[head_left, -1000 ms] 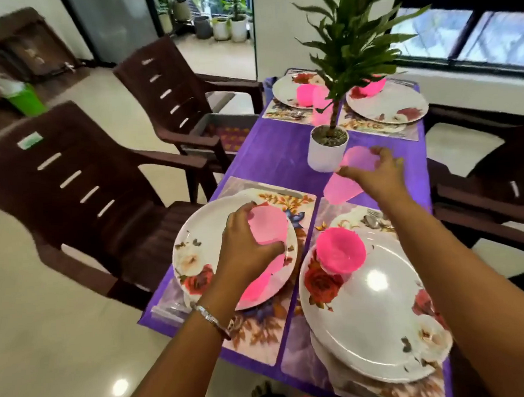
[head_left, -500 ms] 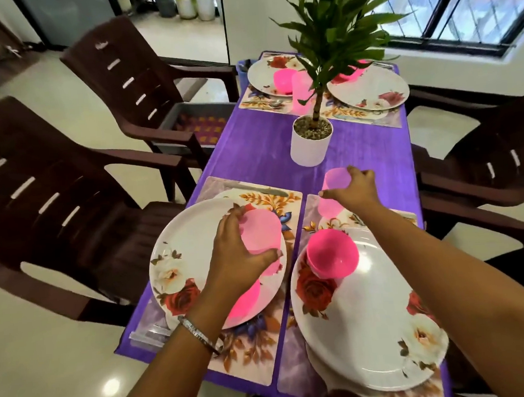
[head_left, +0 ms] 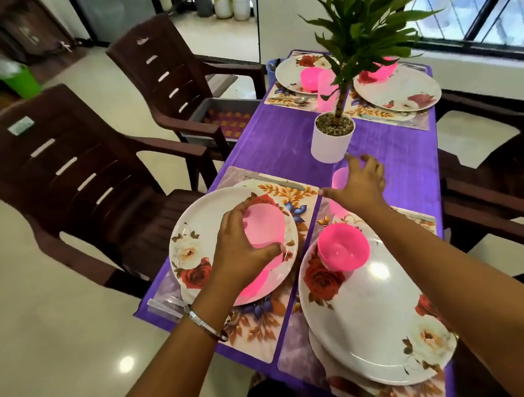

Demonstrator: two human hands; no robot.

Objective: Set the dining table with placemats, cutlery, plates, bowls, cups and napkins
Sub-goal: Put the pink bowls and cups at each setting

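Gripping a pale pink cup (head_left: pixel 264 224) from above, the left hand (head_left: pixel 242 249) holds it over the floral plate (head_left: pixel 204 233) at the centre left of the frame, thumb and fingers curled round its rim; under the hand a brighter pink bowl (head_left: pixel 257 287) shows on the plate's lower edge. The right hand (head_left: pixel 360 185), just right of centre, spreads straight, released fingers over a second pink cup (head_left: pixel 340 179) that stands on the purple bench (head_left: pixel 281 144) beside the near right placemat (head_left: pixel 296 357); whether the palm touches this cup cannot be told. Below it a large floral plate (head_left: pixel 375 323) fills the lower right, carrying a pink bowl (head_left: pixel 343 245) near its upper left rim. The left plate lies on a flowered placemat (head_left: pixel 254 332), and a knife (head_left: pixel 272 181) rests along that mat's upper edge.

A white pot (head_left: pixel 331 140) with a green plant (head_left: pixel 357 27) stands in the middle of the bench, just above the right hand. At the upper centre two more plates (head_left: pixel 402 92) sit on mats, with a pink bowl (head_left: pixel 311 78), a pink cup (head_left: pixel 326 93) and another pink bowl (head_left: pixel 377 71) partly behind the leaves, and a spoon (head_left: pixel 297 100) beside the left one. Dark brown chairs (head_left: pixel 75 168) line the left side; one in the upper middle holds a grey tray (head_left: pixel 227 120). A green bin (head_left: pixel 21 83) stands at the upper left.
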